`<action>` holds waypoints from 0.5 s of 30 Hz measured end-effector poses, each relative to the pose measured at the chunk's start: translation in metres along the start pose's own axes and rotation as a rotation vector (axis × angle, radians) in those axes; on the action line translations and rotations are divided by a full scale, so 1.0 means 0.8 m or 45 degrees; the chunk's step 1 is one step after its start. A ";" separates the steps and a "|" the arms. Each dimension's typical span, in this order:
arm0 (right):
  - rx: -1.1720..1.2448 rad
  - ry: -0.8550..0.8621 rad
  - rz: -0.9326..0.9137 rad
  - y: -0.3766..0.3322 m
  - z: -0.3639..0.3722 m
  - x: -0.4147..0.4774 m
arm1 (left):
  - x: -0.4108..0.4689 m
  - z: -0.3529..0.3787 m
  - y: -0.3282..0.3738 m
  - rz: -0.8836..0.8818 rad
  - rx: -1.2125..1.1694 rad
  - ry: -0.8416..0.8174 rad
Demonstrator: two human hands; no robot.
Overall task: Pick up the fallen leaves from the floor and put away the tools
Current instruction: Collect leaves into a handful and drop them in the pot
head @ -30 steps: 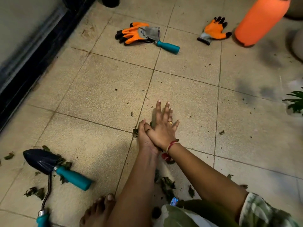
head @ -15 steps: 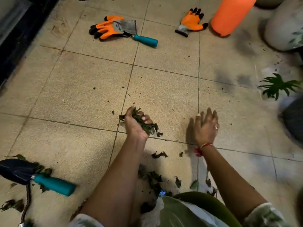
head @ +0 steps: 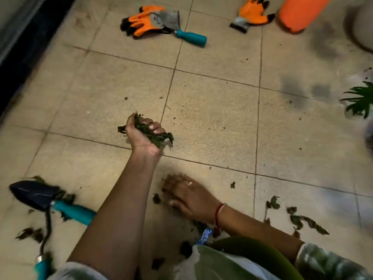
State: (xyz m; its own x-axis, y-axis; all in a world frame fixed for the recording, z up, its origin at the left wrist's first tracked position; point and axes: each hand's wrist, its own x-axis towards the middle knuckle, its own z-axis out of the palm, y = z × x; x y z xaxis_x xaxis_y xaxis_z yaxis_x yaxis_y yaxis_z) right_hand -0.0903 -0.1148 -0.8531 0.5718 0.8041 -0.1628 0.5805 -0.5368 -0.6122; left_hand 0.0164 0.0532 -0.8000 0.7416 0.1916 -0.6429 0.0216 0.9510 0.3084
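Observation:
My left hand (head: 143,134) is raised over the tiled floor, palm up, and grips a clump of dark green leaves (head: 155,134). My right hand (head: 187,196) lies low on the floor near my body, fingers spread over small leaf bits; it is motion-blurred. More fallen leaves (head: 300,220) lie scattered at lower right. A black trowel with a teal handle (head: 50,201) lies at lower left, among leaves. Below it is a second teal-handled tool (head: 43,261) with a thin dark shaft. A third teal-handled tool (head: 189,38) lies at the top, partly under an orange glove (head: 145,23).
A second orange glove (head: 252,14) and an orange container (head: 300,11) sit at top right. A green plant (head: 361,100) reaches in from the right edge. A dark door frame (head: 24,51) runs along the left. A pale bag (head: 212,263) lies by my lap.
My right hand has swept back from the tile ahead to the floor close to my body. My left hand keeps its hold on the leaf clump. The view has shifted.

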 end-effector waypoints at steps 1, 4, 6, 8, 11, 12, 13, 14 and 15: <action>-0.003 0.004 -0.074 -0.006 0.008 0.001 | -0.001 -0.004 0.005 0.015 -0.005 0.002; -0.144 0.140 -0.118 -0.021 0.021 0.018 | -0.003 -0.017 0.021 0.063 -0.021 0.015; -0.274 0.126 -0.193 -0.030 0.026 0.035 | -0.004 -0.022 0.028 0.071 -0.044 0.027; -0.336 0.086 -0.288 -0.035 0.031 0.039 | -0.006 -0.018 0.028 0.067 -0.013 0.041; -0.303 0.140 -0.233 -0.025 0.028 0.015 | -0.008 0.001 0.024 0.053 0.098 0.019; -0.298 0.142 -0.183 -0.019 0.023 0.001 | -0.006 0.008 0.022 0.041 0.126 -0.003; -0.303 0.139 -0.142 -0.013 0.018 -0.014 | -0.004 0.015 0.018 0.023 0.142 -0.032; -0.325 0.127 -0.121 -0.005 0.013 -0.031 | -0.002 0.022 0.013 -0.003 0.145 -0.066; -0.355 0.110 -0.101 0.003 0.009 -0.050 | 0.002 0.027 0.004 -0.041 0.154 -0.103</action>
State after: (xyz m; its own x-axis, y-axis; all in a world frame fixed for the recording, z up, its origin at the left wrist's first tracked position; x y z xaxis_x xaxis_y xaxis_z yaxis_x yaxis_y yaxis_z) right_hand -0.1159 -0.1464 -0.8532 0.5584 0.8281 -0.0490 0.7554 -0.5320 -0.3826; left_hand 0.0322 0.0516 -0.7851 0.7908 0.1368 -0.5966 0.1232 0.9192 0.3741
